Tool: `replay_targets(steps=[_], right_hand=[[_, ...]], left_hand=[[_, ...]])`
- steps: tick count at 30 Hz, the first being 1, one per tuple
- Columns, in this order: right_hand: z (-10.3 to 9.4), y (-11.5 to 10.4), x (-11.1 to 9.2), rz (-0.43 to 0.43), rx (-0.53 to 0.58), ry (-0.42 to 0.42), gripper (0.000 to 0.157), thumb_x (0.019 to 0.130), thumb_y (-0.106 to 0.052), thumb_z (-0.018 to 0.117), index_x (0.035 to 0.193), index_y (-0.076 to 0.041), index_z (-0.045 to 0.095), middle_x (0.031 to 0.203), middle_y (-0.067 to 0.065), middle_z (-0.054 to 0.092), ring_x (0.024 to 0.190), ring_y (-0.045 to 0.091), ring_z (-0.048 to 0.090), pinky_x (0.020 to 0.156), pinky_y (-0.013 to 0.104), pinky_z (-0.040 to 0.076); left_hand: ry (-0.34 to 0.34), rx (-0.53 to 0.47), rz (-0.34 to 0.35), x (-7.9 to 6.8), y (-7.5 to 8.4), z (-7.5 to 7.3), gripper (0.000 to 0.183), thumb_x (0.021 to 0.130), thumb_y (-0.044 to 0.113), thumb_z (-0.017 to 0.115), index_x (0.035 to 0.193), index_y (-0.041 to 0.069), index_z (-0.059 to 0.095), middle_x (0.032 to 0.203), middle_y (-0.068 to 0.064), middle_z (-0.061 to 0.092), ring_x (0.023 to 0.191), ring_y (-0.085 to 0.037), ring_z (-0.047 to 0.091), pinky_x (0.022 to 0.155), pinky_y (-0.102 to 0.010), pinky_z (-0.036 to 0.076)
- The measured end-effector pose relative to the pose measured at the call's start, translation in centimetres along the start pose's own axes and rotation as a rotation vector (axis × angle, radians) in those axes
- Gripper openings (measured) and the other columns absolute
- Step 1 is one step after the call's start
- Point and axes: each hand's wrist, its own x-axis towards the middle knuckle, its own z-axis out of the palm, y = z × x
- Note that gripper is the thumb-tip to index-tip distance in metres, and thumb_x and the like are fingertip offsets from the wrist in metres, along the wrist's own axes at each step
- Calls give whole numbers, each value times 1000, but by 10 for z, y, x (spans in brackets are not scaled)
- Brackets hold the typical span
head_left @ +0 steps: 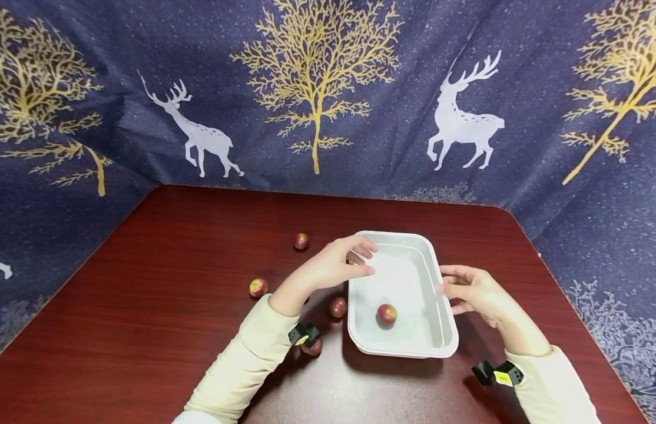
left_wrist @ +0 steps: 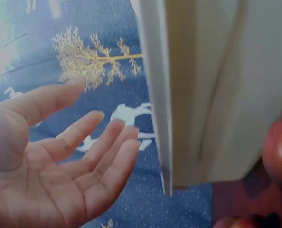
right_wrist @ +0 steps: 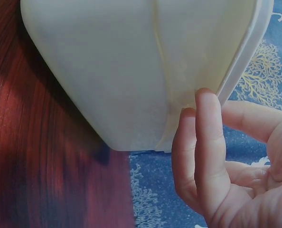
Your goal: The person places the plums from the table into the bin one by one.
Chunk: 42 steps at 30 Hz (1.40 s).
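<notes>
A white rectangular plastic tub stands on the table, with one small round red-and-yellow fruit inside, toward its near end. My left hand hovers at the tub's left rim, fingers loosely bent and holding nothing. In the left wrist view, that hand is apart from the tub's outer wall. At the opposite side, my right hand pinches the right rim, the thumb on the edge and fingers against the outside wall. The right wrist view shows its fingertips touching the tub.
Similar fruits lie left of the tub: one far back, one farther left, one close by the tub wall, and one partly hidden by the left wrist. Behind the dark red table hangs a blue patterned cloth.
</notes>
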Motion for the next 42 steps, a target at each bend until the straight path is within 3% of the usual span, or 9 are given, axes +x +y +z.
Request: replay_targets(steps=[4,8,18,26,37,42], right_hand=[[0,-1,0,-6,-7,10,63,88,-5,62,136,20,30,99,4,62,81,6,65,66,36,58],[0,-2,-2,-27,-18,15,62,89,-6,62,135,20,31,101,6,63,81,6,65,66,37,58],[-1,0,-4,-32,-21,21,62,88,-6,63,135,19,32,100,5,64,81,7,65,67,38,58],[1,3,-5,-28,-16,19,61,88,-6,63,135,20,32,98,4,63,81,6,65,66,37,58],[3,2,-4,-39,-34,6,60,90,-5,61,134,21,31,105,10,64,81,5,65,66,36,58],[4,2,-4,-48,-23,-6,60,89,-4,61,133,22,31,99,6,63,80,6,65,65,36,58]], left_hand=[[63,22,-61,0,-4,-3,32,87,11,66,117,4,57,114,-14,62,96,-23,65,81,-27,52],[94,28,-77,2,-6,-8,32,88,11,66,118,4,58,116,-15,61,99,-25,64,84,-30,52],[172,-98,-119,5,-19,-13,31,89,8,64,118,-1,58,112,-18,62,98,-26,62,84,-30,51],[251,-117,-152,8,-34,-13,28,88,6,64,114,-4,58,111,-20,62,100,-29,63,76,-27,53],[332,26,-157,13,-55,-14,27,87,7,65,112,-1,60,113,-22,61,104,-32,62,90,-40,51],[348,96,-159,14,-62,-14,29,86,8,66,113,-2,59,116,-23,60,111,-35,58,95,-45,47]])
